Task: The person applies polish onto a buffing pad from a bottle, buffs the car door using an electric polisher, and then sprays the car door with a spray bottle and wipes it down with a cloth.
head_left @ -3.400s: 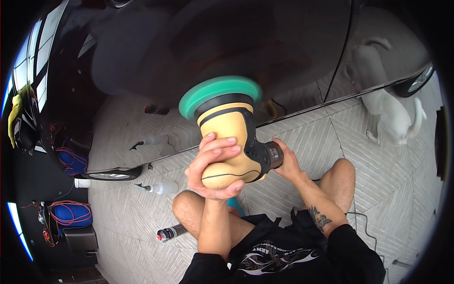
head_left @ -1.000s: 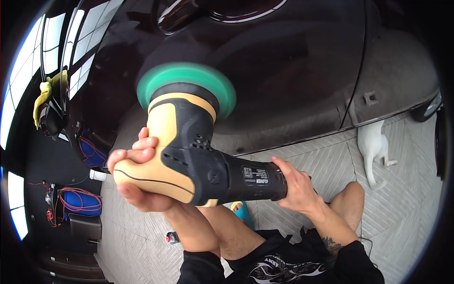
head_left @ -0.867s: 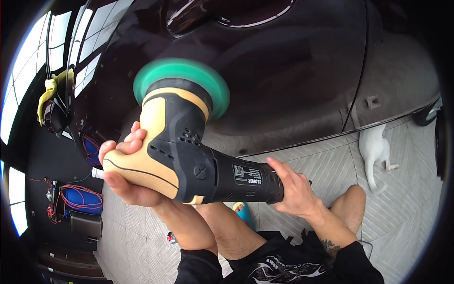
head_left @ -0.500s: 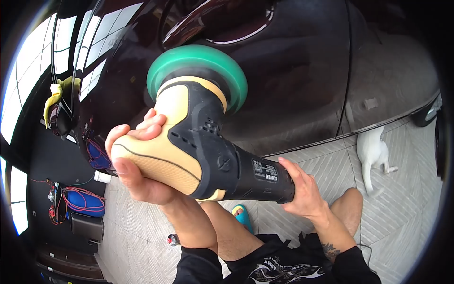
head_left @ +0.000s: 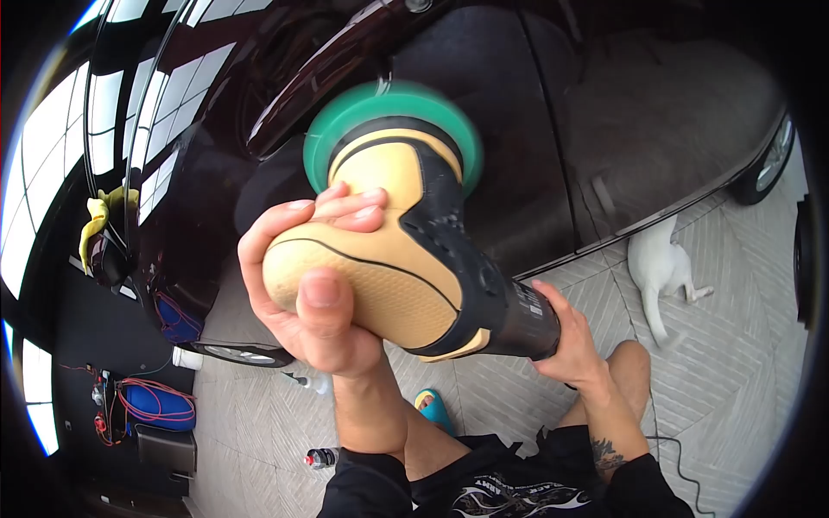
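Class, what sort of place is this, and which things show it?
Probably a car-detailing workshop: a glossy dark car, a polisher with a green pad, and a spray bottle on the floor.

A tan and black polisher point(head_left: 380, 281) by a shiny dark car point(head_left: 509, 86).
The left hand point(head_left: 319, 335) hugs the tan front, and the right hand point(head_left: 576, 345) holds the black end. The green pad point(head_left: 389, 102) is blurry, but it seems to touch the car.
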Demonstrator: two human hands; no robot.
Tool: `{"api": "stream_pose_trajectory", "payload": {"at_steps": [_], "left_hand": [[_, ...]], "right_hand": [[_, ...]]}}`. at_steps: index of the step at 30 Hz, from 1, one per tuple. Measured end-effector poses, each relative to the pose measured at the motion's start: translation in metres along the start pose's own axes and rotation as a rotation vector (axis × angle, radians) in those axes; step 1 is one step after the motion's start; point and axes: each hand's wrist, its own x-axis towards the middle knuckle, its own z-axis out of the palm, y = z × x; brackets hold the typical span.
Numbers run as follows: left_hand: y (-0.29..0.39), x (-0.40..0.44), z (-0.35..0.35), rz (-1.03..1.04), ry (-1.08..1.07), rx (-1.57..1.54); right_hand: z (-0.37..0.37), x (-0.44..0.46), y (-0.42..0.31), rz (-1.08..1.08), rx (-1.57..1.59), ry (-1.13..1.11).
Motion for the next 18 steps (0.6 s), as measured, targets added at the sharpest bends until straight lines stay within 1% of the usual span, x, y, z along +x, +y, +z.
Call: {"api": "stream_pose_trajectory", "payload": {"at_steps": [3,4,9,11,12,15,18], "left_hand": [[0.000,0.002,0.019,0.021,-0.071,0.000],[0.001,0.002,0.025,-0.013,-0.070,-0.075],[0.002,0.007,0.051,-0.010,-0.120,-0.146],[0.007,0.012,0.063,0.040,-0.199,0.087],[0.007,0.014,0.067,0.051,-0.201,0.048],[0.013,0.025,0.080,0.010,-0.216,0.068],[0.016,0.033,0.090,0.031,-0.210,0.069]], "right_hand": [[-0.013,-0.004,0.006,0.022,-0.010,0.012],[-0.017,-0.003,0.006,0.013,0.009,0.030],[-0.034,-0.005,0.010,0.001,0.033,0.074],[-0.039,-0.006,0.009,0.009,0.030,0.090],[-0.041,-0.006,0.008,0.012,0.030,0.094],[-0.045,-0.004,0.001,0.026,0.027,0.116],[-0.044,-0.002,-0.004,0.018,0.015,0.150]]}}
